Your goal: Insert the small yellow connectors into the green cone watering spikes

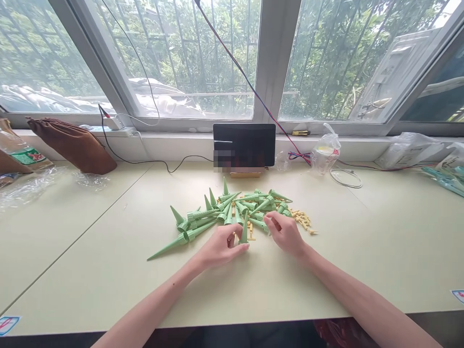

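My left hand (221, 249) is closed round the base of a green plastic cone spike (244, 229), holding it upright with its tip pointing up. My right hand (284, 232) hovers just right of it with fingers curled in a pinch at the edge of the heap; what it pinches is too small to make out. A heap of green cone spikes (224, 212) lies on the pale table (108, 270) in front of both hands. Small yellow plastic pieces (302, 220) are scattered at the heap's right side.
A dark tablet (244, 145) leans against the window sill behind the heap. A brown pouch (74, 145) lies at the left; plastic bags (326, 152) and cables sit on the right. One long spike (170, 245) points toward the left front.
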A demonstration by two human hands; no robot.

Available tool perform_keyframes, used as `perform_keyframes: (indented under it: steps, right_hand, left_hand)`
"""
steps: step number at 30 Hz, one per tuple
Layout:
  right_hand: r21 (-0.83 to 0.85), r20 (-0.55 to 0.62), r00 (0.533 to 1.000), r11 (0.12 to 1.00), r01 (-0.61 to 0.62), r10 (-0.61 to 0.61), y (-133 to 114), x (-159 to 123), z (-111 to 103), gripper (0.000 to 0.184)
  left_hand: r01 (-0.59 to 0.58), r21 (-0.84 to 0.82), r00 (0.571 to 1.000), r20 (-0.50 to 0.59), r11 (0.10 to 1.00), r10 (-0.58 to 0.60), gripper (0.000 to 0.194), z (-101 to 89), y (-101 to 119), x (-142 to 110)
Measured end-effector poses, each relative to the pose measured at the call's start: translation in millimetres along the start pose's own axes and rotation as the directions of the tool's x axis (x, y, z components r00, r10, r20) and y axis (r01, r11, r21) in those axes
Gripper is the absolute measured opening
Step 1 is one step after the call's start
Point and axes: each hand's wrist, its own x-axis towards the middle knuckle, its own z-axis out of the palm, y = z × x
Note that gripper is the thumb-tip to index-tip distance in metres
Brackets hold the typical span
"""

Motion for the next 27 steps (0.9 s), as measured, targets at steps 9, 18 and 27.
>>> perform_keyframes:
  steps: [9, 18, 27]
  right_hand:
    - [0.004, 0.008, 0.999, 0.999, -0.043, 0.043, 0.3, 0.9, 0.4, 0.025]
    - [0.007, 0.037, 0.998, 0.999, -0.043, 0.042, -0.8, -1.1, 2.4, 0.026]
    - [0.009, 0.043, 0.998, 0.999, -0.034, 0.034, -2.7, 0.6, 0.1, 0.027]
  left_hand:
    - [-0.005, -0.085, 0.998, 0.068, 0.996, 0.010, 0.060, 5.2, 5.7, -2.6]
    - [-0.098, 0.049, 0.993, 0.068, 0.994, 0.095, 0.040, 8.2, 5.6, -3.6]
    - [-0.072, 0.088, 0.996, 0.054, 0.994, 0.068, 0.034, 5.7, 6.1, -1.4]
